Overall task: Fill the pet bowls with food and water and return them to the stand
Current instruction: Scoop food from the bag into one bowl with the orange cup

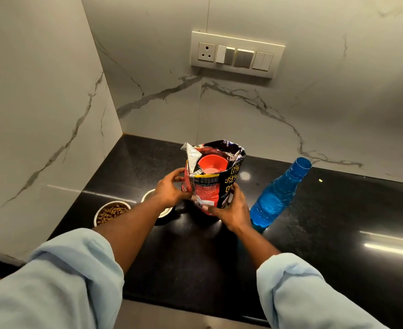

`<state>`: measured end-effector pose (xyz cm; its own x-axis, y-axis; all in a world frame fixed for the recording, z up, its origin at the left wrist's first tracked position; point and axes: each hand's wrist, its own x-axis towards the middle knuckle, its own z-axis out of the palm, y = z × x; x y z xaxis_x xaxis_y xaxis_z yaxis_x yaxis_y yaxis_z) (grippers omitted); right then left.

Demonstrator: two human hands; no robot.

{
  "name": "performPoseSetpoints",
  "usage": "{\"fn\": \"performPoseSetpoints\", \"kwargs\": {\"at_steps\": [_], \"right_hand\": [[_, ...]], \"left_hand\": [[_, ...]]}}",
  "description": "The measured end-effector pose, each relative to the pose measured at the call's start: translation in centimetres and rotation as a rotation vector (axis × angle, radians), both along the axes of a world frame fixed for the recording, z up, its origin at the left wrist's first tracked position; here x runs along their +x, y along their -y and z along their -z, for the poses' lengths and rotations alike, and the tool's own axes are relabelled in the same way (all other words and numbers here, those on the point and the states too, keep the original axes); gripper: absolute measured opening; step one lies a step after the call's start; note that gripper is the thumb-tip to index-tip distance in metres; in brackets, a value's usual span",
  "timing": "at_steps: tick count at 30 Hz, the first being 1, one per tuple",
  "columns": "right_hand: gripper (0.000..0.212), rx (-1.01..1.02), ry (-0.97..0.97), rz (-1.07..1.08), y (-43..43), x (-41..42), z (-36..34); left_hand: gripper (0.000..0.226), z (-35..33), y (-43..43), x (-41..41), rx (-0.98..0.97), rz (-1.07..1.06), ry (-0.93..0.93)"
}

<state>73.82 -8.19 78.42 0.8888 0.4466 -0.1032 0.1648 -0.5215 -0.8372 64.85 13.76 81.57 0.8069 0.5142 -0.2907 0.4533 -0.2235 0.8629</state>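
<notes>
While pale-blue sleeves fill the lower frame, the left hand [169,186] and right hand [234,210] clasp the open pet food bag [210,188] at centre, both with fingers curled onto it. A red plastic cup [210,163] sits inside the bag. At lower left on the black countertop [338,222] sit a kibble-filled steel bowl [111,212] and a half-hidden second bowl [148,194]. A blue water bottle [278,195] stands just right of the bag.

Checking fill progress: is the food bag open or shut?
Open. The food bag has its top spread wide, with a red cup visible inside it. The left hand and right hand grip its sides.
</notes>
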Motion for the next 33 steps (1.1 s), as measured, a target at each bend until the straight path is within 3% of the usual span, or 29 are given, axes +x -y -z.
{"fn": "performPoseSetpoints", "kwargs": {"at_steps": [8, 15, 29, 33], "right_hand": [[0.106, -0.009, 0.081, 0.071, -1.5, 3.8, 1.0], [0.078, -0.006, 0.186, 0.217, -3.2, 6.5, 0.7], [0.081, -0.04, 0.14, 0.116, -3.1, 8.4, 0.3], [0.086, -0.075, 0.072, 0.06, -2.4, 7.5, -0.3]], "left_hand": [[0.102, 0.6, 0.8, 3.8, 0.03, -0.069, 0.05], [0.109, 0.4, 1.0, 8.1, -0.074, -0.115, 0.059], [0.114, 0.0, 1.6, 9.3, -0.153, -0.127, 0.03], [0.105, 0.1, 2.9, 8.5, -0.106, -0.133, 0.012]]}}
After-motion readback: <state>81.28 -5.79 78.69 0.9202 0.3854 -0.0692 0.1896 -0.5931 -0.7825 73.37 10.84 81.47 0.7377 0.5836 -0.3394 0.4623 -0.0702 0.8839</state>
